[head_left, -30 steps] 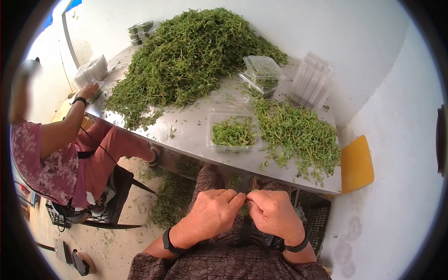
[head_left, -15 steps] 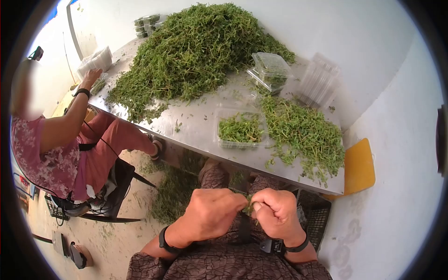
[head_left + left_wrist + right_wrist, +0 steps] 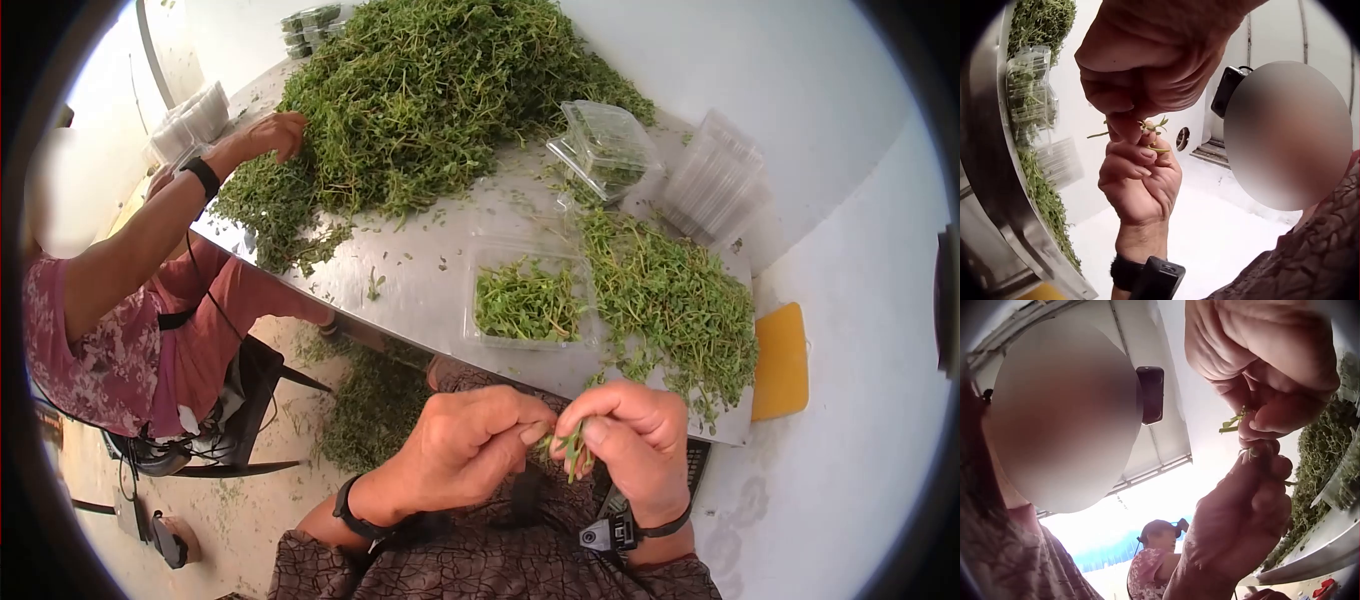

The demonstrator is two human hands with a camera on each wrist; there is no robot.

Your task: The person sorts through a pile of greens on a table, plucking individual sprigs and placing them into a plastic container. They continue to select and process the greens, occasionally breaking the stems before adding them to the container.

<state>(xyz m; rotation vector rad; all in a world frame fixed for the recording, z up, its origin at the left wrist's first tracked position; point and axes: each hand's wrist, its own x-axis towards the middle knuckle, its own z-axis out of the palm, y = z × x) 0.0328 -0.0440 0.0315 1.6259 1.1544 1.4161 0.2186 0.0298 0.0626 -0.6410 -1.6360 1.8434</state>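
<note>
In the head view, my left hand (image 3: 465, 448) and right hand (image 3: 640, 440) meet fingertip to fingertip above my lap. The right thumb and fingers pinch a few small green sprigs (image 3: 573, 452). My left thumb and forefinger pinch at the same greens from the other side. In the left wrist view, thin stems and leaves (image 3: 1159, 126) stick out between the two hands. A cut stem end (image 3: 1229, 429) pokes from the right fingers in the right wrist view. Beyond the hands, an uncovered clear plastic box (image 3: 470, 325) holds loose greens (image 3: 528, 300) on the metal table.
A large heap of greens (image 3: 430, 110) covers the table's (image 3: 400, 310) back. A smaller pile (image 3: 680, 320) lies at right, near filled boxes (image 3: 610, 150) and stacked empty boxes (image 3: 715, 180). Another person (image 3: 110, 340) sits at left. A yellow board (image 3: 780, 360) stands beside the table.
My hands have risen slightly and moved right, and the sprigs between them show more clearly. The other person's arm has reached across to the big heap. The head view has shifted a little.
</note>
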